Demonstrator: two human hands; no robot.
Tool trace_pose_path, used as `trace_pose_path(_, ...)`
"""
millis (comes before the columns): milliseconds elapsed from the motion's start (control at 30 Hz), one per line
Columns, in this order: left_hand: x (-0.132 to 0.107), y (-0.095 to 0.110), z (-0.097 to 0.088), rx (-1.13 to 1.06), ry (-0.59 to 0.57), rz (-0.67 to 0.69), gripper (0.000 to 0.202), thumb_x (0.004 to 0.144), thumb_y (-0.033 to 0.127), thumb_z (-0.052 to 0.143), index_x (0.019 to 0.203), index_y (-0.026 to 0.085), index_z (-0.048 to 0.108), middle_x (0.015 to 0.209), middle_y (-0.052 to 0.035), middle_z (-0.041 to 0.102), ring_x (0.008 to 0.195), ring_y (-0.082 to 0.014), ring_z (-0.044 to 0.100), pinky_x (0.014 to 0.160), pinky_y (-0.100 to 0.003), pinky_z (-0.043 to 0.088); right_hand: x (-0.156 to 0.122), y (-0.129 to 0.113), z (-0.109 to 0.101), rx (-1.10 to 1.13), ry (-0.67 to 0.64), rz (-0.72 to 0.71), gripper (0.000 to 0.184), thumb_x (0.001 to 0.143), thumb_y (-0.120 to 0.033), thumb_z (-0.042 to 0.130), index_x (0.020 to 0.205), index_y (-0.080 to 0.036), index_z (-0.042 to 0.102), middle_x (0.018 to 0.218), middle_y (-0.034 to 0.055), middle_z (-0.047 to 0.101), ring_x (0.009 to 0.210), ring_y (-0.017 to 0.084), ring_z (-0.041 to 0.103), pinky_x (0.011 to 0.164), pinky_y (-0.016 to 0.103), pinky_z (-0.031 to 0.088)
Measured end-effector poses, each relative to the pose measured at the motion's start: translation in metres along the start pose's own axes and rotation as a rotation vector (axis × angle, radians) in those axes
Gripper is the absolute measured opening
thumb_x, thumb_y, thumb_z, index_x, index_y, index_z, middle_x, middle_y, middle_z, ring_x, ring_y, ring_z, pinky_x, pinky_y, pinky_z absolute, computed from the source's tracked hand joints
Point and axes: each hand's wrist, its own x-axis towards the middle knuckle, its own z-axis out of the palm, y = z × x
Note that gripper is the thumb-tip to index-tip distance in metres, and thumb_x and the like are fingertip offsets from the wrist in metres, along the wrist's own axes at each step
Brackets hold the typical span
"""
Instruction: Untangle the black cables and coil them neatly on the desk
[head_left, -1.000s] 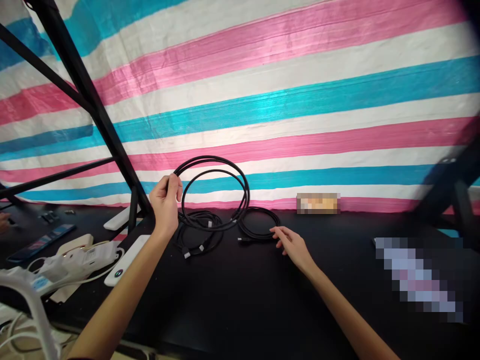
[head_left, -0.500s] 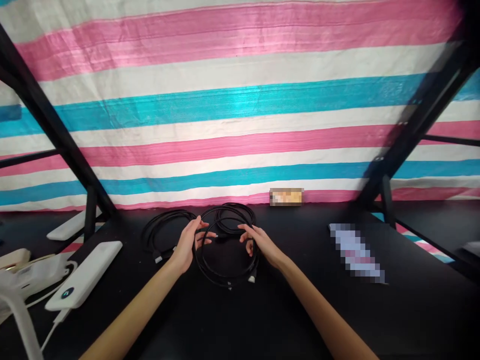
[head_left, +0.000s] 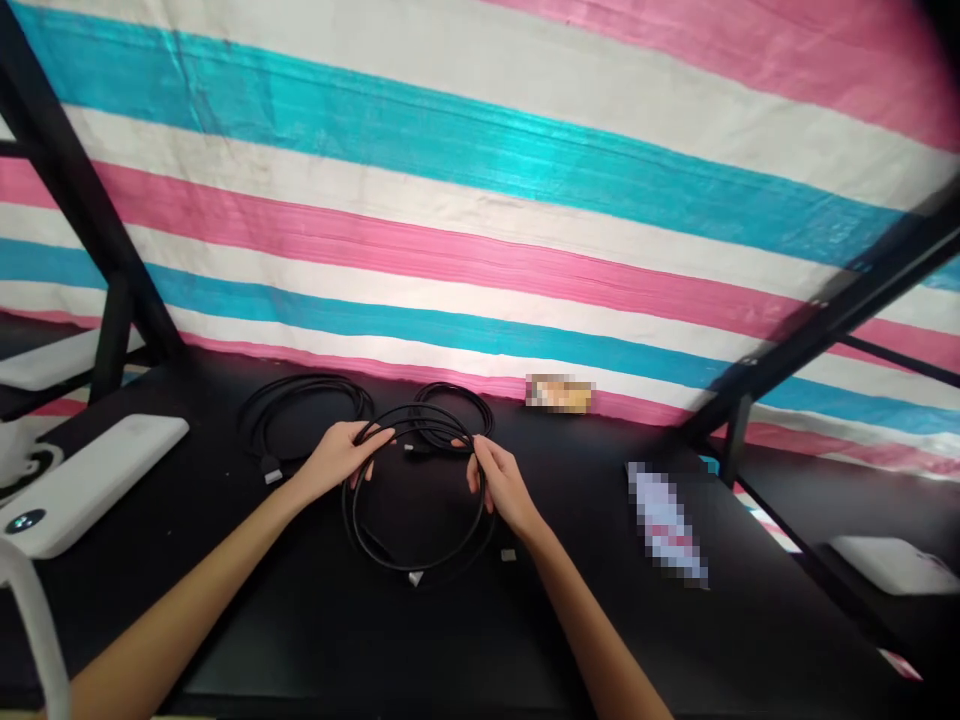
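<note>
A coiled black cable lies on the black table in front of me, looped into a ring. My left hand pinches the ring's upper left side. My right hand grips its right side with curled fingers. Silver plug ends poke out at the bottom of the ring. A second black coil rests to the left, apart from my hands. A third, smaller coil sits just behind the held ring.
A white power bank lies at the left edge. Black frame bars rise at left and right. A striped tarp backs the table. A blurred label and a blurred patch sit at right; a white device lies far right.
My left hand brought the raised coil down from the left to the table centre; my right hand left the small coil and took hold of the ring. The camera view swung right.
</note>
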Motion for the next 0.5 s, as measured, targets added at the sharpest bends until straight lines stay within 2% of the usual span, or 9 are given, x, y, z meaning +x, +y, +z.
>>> trace_pose_path(100,0.000,-0.003,-0.006,0.313,0.261,0.100,0.029,0.079,0.045,0.052,0.091,0.022,0.065,0.053,0.0017,0.058,0.048,-0.0173,0.057,0.045,-0.023,0.033,0.001,0.000,0.001,0.052,-0.035,0.017,0.053,0.088,-0.054,0.036,0.109,-0.012,0.060,0.052,-0.0035,0.054,0.028,0.004,0.036,0.027,0.016,0.023)
trace_pose_path(200,-0.001,-0.007,-0.010,0.498,0.371,0.153,0.031,0.079,0.036,0.052,0.109,0.028,0.058,0.062,0.0033,0.060,0.058,-0.0181,0.059,0.051,-0.024,0.033,0.001,-0.001,0.000,0.136,-0.078,0.027,0.053,0.088,-0.055,0.036,0.111,-0.013,0.059,0.065,0.0016,0.063,0.029,0.004,0.038,0.027,0.016,0.022)
trace_pose_path(300,0.001,-0.011,-0.011,0.396,0.362,0.184,0.029,0.081,0.034,0.051,0.109,0.028,0.056,0.073,0.0024,0.062,0.064,-0.0162,0.059,0.058,-0.025,0.038,0.002,-0.002,-0.004,0.177,-0.087,0.053,0.044,0.083,-0.053,0.048,0.097,-0.014,0.062,0.067,0.0010,0.063,0.028,0.002,0.036,0.027,0.017,0.019)
trace_pose_path(400,0.006,-0.014,-0.011,0.180,0.333,0.269,0.024,0.080,0.032,0.052,0.101,0.024,0.058,0.094,-0.0025,0.062,0.076,-0.0157,0.059,0.063,-0.025,0.043,0.002,-0.002,-0.010,0.232,-0.103,0.103,0.036,0.079,-0.050,0.057,0.081,-0.015,0.061,0.051,-0.0049,0.053,0.025,0.001,0.025,0.027,0.017,0.017)
trace_pose_path(500,0.004,-0.011,-0.009,0.145,0.470,0.407,0.032,0.075,0.029,0.058,0.105,0.020,0.055,0.105,-0.0070,0.055,0.086,-0.0182,0.055,0.073,-0.031,0.044,0.001,0.000,-0.012,0.316,-0.147,0.119,0.034,0.079,-0.050,0.058,0.072,-0.016,0.056,0.036,-0.0105,0.035,0.024,0.001,0.017,0.028,0.016,0.017)
